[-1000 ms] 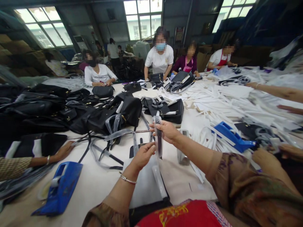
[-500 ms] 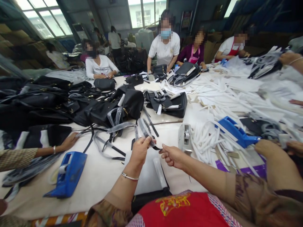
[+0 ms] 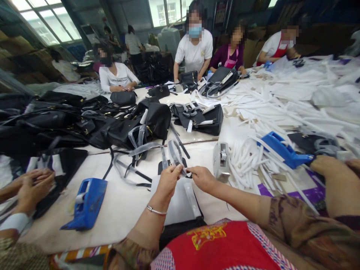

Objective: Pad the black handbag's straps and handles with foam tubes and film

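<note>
My left hand (image 3: pixel 169 180) is closed on a black bag strap (image 3: pixel 176 153) wrapped in clear plastic film, which loops up above my fingers. Close beside it, my right hand (image 3: pixel 203 178) pinches the dark end of the same strap, fingertips nearly touching the left ones. Beneath my hands lies a black bag (image 3: pixel 180 227) with a white sheet (image 3: pixel 174 210) and a white padded strip (image 3: pixel 191 198) over it. Another film-wrapped strap (image 3: pixel 150 149) runs off to the left.
Blue tape dispensers (image 3: pixel 89 202) stand left and right (image 3: pixel 281 150), a grey dispenser (image 3: pixel 221 161) nearer. White strips (image 3: pixel 244 161) heap at right; black bags (image 3: pixel 56 120) pile at left. A co-worker's hands (image 3: pixel 36 187) work at far left; more people sit or stand across the table.
My right hand has moved in closer to the left, and less of the black strap end shows between them. At left, a co-worker's hands have drawn back from the straps to a bag.
</note>
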### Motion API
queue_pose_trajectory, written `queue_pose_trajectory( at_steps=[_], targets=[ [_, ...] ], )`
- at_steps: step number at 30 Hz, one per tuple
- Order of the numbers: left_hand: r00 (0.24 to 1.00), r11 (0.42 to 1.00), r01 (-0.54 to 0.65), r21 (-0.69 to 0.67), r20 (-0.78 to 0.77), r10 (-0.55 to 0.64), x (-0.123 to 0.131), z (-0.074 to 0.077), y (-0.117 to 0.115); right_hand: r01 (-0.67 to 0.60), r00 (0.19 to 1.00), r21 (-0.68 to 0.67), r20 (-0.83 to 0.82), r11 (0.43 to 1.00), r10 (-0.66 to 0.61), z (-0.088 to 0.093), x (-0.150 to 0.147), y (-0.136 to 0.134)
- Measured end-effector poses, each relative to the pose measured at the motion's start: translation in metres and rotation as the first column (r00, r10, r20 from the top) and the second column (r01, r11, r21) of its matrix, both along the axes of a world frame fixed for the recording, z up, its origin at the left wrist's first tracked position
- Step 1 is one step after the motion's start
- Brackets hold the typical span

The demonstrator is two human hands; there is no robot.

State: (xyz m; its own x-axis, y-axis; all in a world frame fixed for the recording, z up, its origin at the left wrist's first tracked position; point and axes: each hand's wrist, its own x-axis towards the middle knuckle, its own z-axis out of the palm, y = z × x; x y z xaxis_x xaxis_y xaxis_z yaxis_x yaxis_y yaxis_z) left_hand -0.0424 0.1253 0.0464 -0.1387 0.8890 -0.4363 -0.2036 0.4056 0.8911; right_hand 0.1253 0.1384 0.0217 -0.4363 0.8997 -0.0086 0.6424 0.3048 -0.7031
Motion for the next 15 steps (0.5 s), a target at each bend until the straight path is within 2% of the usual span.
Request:
queue_pose_trajectory(
  at_steps=[3,5,10,15],
  targets=[
    [0.997,0.998,0.004,-0.068,0.073,0.001,0.0,-0.002,-0.002,-0.024,0.998,0.029,0.064,0.999,0.022,-0.002,0.0,-0.001],
    [0.992,0.994,0.011,-0.11,0.127,0.003,0.001,-0.005,-0.002,-0.073,0.991,0.102,0.119,0.992,0.061,-0.002,0.001,-0.002],
    [0.972,0.985,0.023,-0.169,0.233,0.017,0.004,-0.013,0.001,-0.228,0.964,0.343,0.213,0.911,0.16,-0.002,0.003,-0.001],
    [0.956,0.982,0.044,-0.184,0.292,0.012,0.006,-0.018,0.004,-0.246,0.965,0.353,0.172,0.902,0.196,-0.005,0.003,0.001]
  ],
)
